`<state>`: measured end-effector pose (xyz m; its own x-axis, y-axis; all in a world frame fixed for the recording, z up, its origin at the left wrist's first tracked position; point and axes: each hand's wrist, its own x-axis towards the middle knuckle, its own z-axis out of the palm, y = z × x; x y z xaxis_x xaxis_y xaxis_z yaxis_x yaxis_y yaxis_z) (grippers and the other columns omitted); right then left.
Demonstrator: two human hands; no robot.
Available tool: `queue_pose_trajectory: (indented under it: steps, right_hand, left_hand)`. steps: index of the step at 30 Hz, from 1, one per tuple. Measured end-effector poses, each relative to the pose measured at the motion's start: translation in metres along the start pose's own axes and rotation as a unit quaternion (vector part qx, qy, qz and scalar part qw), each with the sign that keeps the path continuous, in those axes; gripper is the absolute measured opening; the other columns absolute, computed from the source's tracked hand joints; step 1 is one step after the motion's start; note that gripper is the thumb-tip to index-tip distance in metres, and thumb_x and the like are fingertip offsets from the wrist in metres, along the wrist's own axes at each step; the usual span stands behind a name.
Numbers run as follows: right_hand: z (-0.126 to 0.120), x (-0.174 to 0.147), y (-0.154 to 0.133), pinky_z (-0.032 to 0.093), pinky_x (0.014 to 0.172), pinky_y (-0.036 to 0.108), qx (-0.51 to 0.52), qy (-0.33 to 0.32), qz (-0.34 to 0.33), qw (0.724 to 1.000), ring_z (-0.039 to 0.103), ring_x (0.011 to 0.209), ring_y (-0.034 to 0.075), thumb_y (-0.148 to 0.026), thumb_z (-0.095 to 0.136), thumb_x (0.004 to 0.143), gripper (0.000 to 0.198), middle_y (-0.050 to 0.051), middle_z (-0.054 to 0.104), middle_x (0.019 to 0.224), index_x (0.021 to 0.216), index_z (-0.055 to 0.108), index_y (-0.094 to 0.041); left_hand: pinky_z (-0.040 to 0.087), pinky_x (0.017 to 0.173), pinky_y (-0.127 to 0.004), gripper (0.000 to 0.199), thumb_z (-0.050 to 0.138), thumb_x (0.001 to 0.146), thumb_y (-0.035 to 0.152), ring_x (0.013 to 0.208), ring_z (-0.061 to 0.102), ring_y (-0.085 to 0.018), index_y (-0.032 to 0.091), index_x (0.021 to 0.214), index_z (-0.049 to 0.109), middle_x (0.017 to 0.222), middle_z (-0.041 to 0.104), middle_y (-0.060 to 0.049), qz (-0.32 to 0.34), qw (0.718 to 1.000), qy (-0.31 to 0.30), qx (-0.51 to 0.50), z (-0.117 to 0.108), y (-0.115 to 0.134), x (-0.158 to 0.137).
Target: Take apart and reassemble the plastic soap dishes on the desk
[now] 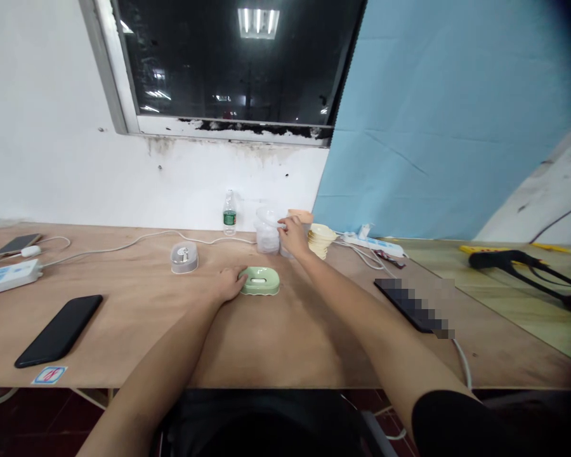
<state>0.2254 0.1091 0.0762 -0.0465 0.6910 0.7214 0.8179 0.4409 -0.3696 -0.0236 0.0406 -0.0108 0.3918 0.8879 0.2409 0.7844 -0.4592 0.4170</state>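
Observation:
A pale green soap dish [266, 279] with a slot in its base lies on the table in front of me. My left hand [229, 284] is closed at its left edge, with the fingertips on the rim. Farther back, my right hand [292, 235] pinches the rim of a clear plastic container [268, 216] at the top of a stack of similar clear pieces [267, 242]. Just right of that hand stands a stack of cream-coloured trays [321, 238], with a peach-coloured piece [301, 216] behind it. A grey, clear-rimmed oval container [184, 258] sits to the left.
A clear bottle with a green label [229, 214] stands against the wall. Black phones lie at the left [59, 330] and right [404, 304]. White power strips [10, 277] and cables run along the table. A black strapped object [528, 270] lies far right.

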Motion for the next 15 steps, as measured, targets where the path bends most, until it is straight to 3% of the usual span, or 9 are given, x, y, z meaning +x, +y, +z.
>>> queue_pose_trajectory:
  steps: [4,8,12,15]
  right_hand:
    - [-0.007,-0.042,-0.017,0.050,0.079,0.033,0.075,0.039,0.000,0.996,0.058,0.083,0.018,-0.032,0.050,0.088,0.024,0.008,0.056,0.105,0.106,0.060,-0.019]
    - [-0.012,-0.100,-0.029,0.051,0.079,0.034,0.133,0.020,-0.016,0.991,0.058,0.089,0.021,-0.038,0.050,0.088,0.023,0.008,0.058,0.099,0.100,0.059,-0.021]
    - [-0.015,-0.130,-0.033,0.051,0.081,0.036,0.172,-0.064,-0.028,0.983,0.059,0.087,0.020,-0.040,0.051,0.089,0.026,0.008,0.061,0.103,0.106,0.057,-0.022]
    - [-0.014,-0.130,-0.034,0.051,0.081,0.036,0.209,-0.061,-0.001,0.976,0.059,0.087,0.020,-0.044,0.050,0.089,0.032,0.008,0.061,0.105,0.112,0.056,-0.022]
  left_hand:
    - [0.041,0.100,-0.039,0.063,0.044,0.090,0.050,0.119,0.054,-0.026,0.016,0.142,0.034,0.131,0.057,-0.013,-0.027,0.998,0.051,-0.032,-0.003,0.004,-0.001]
    - [0.044,0.097,-0.036,0.077,0.044,0.090,0.052,0.114,0.057,-0.023,0.013,0.148,0.012,0.138,0.048,-0.016,-0.007,0.987,0.125,-0.099,-0.012,0.016,-0.006]
    - [0.042,0.100,-0.034,0.067,0.043,0.092,0.051,0.116,0.055,-0.021,0.018,0.146,0.021,0.143,0.044,-0.012,0.049,0.980,0.166,-0.101,-0.019,0.026,-0.012]
    - [0.042,0.100,-0.034,0.057,0.043,0.093,0.050,0.111,0.057,-0.019,0.020,0.141,0.034,0.136,0.051,-0.009,0.054,0.972,0.204,-0.103,-0.022,0.027,-0.013]
